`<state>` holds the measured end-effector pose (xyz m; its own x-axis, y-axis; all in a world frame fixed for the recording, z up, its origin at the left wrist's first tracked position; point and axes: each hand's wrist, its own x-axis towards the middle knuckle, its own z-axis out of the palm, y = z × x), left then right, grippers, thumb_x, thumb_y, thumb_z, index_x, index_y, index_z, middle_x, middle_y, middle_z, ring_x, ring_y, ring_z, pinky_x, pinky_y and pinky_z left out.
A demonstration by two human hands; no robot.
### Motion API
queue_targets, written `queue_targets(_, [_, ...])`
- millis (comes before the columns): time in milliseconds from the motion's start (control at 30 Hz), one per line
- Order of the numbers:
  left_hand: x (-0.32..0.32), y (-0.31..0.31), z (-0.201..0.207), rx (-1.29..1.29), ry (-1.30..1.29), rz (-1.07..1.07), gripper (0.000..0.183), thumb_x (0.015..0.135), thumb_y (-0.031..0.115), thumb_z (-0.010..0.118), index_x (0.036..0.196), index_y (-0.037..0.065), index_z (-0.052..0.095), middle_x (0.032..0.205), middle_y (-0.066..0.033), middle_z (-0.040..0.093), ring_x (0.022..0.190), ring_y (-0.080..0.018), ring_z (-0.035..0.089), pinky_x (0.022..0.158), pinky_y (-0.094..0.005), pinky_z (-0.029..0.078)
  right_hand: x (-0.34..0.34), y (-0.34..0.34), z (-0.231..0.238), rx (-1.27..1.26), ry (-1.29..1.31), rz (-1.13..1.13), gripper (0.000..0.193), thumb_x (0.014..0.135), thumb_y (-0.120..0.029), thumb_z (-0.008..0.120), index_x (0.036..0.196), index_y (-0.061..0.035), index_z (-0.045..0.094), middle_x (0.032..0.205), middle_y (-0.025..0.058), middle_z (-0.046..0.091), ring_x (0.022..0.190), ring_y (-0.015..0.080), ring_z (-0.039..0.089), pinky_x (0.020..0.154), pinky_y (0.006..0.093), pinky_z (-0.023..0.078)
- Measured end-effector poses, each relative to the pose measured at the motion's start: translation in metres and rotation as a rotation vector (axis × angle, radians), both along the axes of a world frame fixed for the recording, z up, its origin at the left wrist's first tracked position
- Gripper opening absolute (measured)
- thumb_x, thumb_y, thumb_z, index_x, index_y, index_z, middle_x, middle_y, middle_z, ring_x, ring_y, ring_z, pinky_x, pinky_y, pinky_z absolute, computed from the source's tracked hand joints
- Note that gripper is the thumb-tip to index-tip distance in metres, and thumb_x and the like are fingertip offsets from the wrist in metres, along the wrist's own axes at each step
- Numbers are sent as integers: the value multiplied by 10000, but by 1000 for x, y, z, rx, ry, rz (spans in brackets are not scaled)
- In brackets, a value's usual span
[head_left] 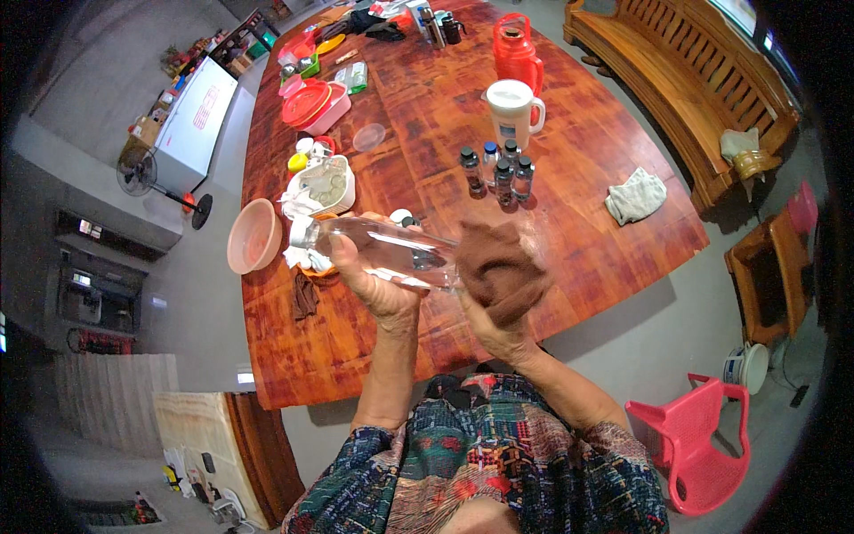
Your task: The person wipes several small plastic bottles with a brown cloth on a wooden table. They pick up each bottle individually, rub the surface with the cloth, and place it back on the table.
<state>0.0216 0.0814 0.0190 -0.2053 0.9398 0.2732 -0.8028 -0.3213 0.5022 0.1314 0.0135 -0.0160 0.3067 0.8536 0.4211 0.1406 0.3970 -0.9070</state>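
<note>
A clear bottle (396,252) with a white cap lies sideways above the table, its cap toward the left. My left hand (382,289) is wrapped round it near the cap end. Over the bottle's base is a brown cloth (503,271), gripped by my right hand (494,331); the cloth hides most of those fingers. Beyond the bottle, several small dark-capped bottles (503,178) stand in a group, one with a blue cap. A second brown cloth (305,296) rests on the table left of my left hand.
The wooden table (587,258) carries a white-lidded pitcher (511,111), a red jug (516,58), a pale folded cloth (636,196), a white basin (342,187) and a pink bowl (254,237) at its left edge. A pink chair (698,436) stands at right, below a wooden bench (667,71).
</note>
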Motion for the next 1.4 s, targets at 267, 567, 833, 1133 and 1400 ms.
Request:
queue_targets(267, [0,-10,-10,-21,-40,-53,421,853,458,555,1044,83,544,888,-74,614,806,-213,609,706,-436,530,21,19,11,-125,151,359,339,807,-92,579,1119,13,496,1050,151,578,993,235,564,871,312,432])
queue_targets(567, [-1,-11,-11,-94,180,132,464,869,521,497,1006,80,459,880,-80,556,824,-195,574,729,-347,516,6,-3,22,309,-675,58,507,744,-165,572,1223,-24,484,1254,175,472,1155,294,475,903,411,333])
queue_targets(833, [10,-31,-16,-23,0,-258,529,932,543,305,1113,75,470,1072,-58,533,996,-171,519,919,-345,414,11,14,39,375,-644,126,451,782,-159,527,1209,-16,494,1252,161,474,1138,297,475,891,384,372])
queue_targets(1133, [21,-35,-33,-164,221,-261,581,909,494,424,1299,66,369,1240,-68,471,1122,-174,487,982,-339,391,23,54,40,289,-305,355,494,718,-217,623,1156,-16,515,1190,187,492,1093,342,486,913,420,378])
queue_targets(1400, [-12,-31,-96,-238,366,-385,513,934,413,420,1305,67,346,1236,-73,468,1125,-180,489,984,-335,395,8,-2,25,466,-711,99,324,752,-226,544,1054,-138,620,1190,20,519,1159,240,437,902,410,322])
